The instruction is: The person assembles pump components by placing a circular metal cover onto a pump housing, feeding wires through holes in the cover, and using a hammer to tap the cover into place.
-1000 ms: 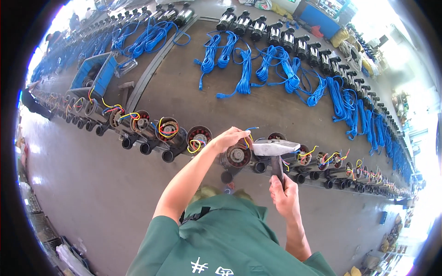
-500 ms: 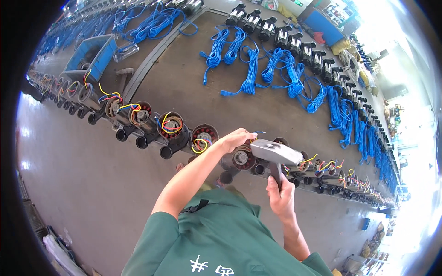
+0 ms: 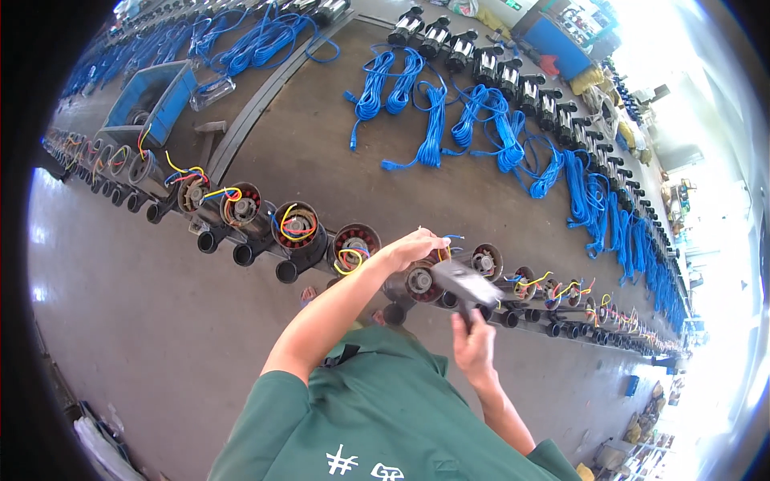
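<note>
My right hand [image 3: 473, 345] is wrapped round the dark handle of a hammer [image 3: 468, 283]. The hammer's broad grey metal head is smeared by motion and hangs low over the right side of an open motor housing [image 3: 420, 280]. Inside that housing a round grey centre and a dark reddish winding ring show. My left hand [image 3: 417, 247] is closed at the housing's far rim, pinching coloured wires [image 3: 447, 250], with blue and yellow ends sticking out past the fingertips. Whether the hammer touches the housing I cannot tell.
A long row of similar motor housings [image 3: 297, 224] with loose coloured wires runs left and right. Beyond it lie coiled blue cables [image 3: 433, 128] beside finished black-and-silver pumps [image 3: 461, 52]. A blue crate [image 3: 164, 108] stands at far left, near a metal rail [image 3: 257, 104].
The hammer has swung down and left toward the housing, and my right hand moved with it. A housing behind the hammer head is now uncovered. My left hand stays nearly in place.
</note>
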The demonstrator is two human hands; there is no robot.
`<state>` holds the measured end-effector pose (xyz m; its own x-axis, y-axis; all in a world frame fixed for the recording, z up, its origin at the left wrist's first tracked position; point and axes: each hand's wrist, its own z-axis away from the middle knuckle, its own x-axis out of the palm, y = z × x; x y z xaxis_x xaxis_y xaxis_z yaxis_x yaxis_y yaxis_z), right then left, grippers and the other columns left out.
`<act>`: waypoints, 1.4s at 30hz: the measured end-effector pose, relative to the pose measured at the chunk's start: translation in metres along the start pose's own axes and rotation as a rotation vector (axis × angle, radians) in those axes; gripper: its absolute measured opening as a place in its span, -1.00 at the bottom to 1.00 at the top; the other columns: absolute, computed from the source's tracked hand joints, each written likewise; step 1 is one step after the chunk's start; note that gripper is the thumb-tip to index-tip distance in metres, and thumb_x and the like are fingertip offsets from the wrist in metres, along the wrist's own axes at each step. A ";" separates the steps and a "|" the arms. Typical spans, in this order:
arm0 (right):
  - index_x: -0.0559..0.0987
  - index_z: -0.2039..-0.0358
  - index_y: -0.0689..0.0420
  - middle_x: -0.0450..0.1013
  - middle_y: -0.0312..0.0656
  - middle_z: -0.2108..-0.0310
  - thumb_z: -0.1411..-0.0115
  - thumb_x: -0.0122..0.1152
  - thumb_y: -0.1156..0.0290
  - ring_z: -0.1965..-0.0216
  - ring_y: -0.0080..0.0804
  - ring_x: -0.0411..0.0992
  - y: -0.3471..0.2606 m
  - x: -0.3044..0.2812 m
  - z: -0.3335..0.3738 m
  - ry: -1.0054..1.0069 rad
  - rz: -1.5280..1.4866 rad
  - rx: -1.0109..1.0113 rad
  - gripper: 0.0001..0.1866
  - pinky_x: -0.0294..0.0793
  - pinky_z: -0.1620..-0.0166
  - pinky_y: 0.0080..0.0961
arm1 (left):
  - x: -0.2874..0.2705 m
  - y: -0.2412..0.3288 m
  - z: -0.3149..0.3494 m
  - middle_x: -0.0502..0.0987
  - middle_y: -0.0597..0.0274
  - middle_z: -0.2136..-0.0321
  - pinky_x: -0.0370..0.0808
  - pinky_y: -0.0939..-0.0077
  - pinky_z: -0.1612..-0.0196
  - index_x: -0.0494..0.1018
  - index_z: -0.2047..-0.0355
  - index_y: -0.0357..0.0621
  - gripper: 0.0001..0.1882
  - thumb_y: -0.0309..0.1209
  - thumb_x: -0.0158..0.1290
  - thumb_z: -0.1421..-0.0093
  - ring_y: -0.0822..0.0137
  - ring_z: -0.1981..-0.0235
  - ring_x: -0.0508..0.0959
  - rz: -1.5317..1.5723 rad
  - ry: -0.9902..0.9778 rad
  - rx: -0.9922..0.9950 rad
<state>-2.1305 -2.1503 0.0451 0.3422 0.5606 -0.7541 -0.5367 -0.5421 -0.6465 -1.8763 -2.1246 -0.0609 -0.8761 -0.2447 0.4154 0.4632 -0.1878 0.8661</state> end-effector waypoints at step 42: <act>0.34 0.48 0.07 0.23 -0.48 0.70 -0.45 0.16 0.15 0.75 -0.74 0.14 -0.046 -0.041 0.030 0.288 -0.522 0.634 -0.60 0.10 0.70 -0.66 | 0.071 -0.011 0.070 0.40 -0.17 -0.07 0.38 0.00 -0.10 0.34 -0.18 -0.34 -0.09 0.00 0.39 0.05 -0.11 -0.09 0.41 -1.408 0.490 0.366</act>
<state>-2.1429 -2.1290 0.1094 0.8003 0.4137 -0.4341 -0.5556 0.2394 -0.7962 -1.9527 -2.0735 -0.0211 -0.3992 -0.3673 -0.8401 -0.7994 -0.3093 0.5151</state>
